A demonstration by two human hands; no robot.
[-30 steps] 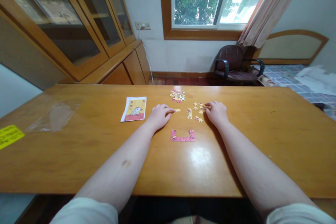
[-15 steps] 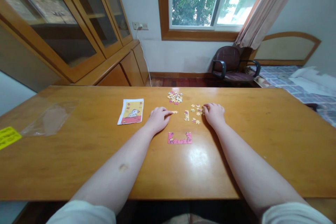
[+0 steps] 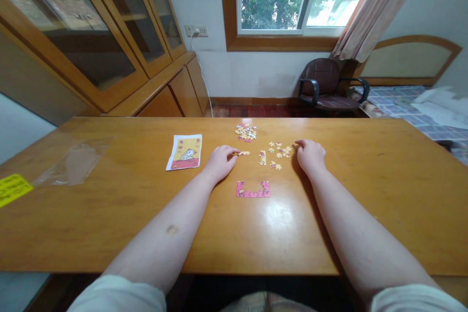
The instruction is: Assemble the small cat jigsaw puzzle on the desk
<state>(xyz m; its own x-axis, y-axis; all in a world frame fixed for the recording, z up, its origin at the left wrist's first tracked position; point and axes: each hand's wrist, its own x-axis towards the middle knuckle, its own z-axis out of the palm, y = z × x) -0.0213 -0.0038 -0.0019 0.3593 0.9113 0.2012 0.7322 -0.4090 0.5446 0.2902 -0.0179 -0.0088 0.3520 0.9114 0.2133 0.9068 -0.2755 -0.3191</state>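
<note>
My left hand (image 3: 221, 162) rests on the table with thumb and forefinger closed on a small yellow puzzle piece, at the left end of a short yellow puzzle strip (image 3: 244, 153). My right hand (image 3: 310, 157) is at the right of several loose yellow puzzle pieces (image 3: 284, 151); its fingertips pinch a small piece, partly hidden. Between the hands stands a joined yellow section (image 3: 262, 158), and below it lie a few more pieces (image 3: 276, 165). Nearer to me is a pink U-shaped joined puzzle border (image 3: 253, 194).
A heap of mixed puzzle pieces (image 3: 246, 132) lies near the table's far edge. On the left are a picture sheet (image 3: 185, 152) with a white animal, a clear plastic bag (image 3: 75, 161) and a yellow label (image 3: 13, 190). Beyond the table stands an office chair (image 3: 323, 85).
My right hand has moved right, off the loose pieces, with its fingertips pinched. My left fingers have drawn slightly left, showing more of the yellow strip. The view has shifted a little.
</note>
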